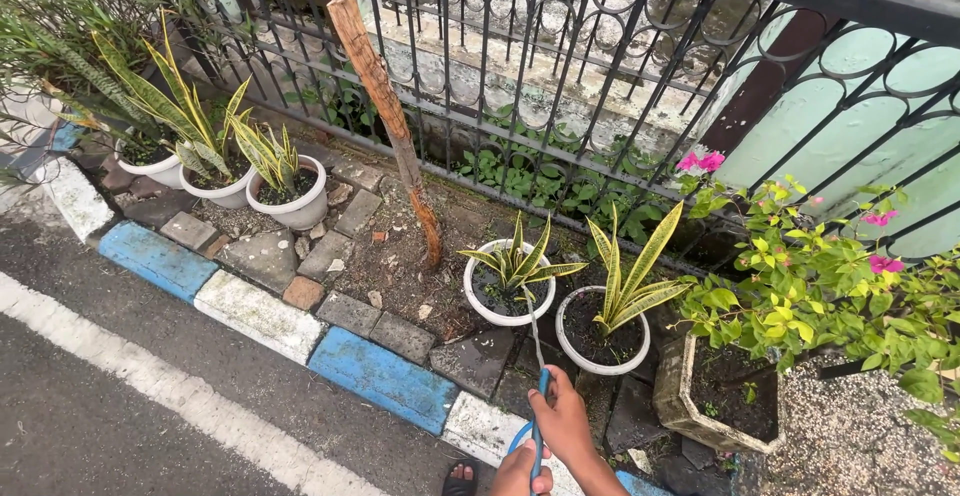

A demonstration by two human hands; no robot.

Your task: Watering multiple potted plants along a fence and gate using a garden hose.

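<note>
At the frame's bottom centre, right hand [566,418] and left hand [520,471] both clench blue-handled shears [537,396], blades reaching the white snake-plant pot [508,281]

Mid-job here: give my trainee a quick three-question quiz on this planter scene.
1. True or false: the shears point toward the white pot holding a striped-leaf plant.
2. Which plant carries pink flowers: A) the bush in the stone planter, B) the potted plants at far left?
3. What leans against the iron fence?

Key: 1 true; 2 A; 3 a wooden stake.
</note>
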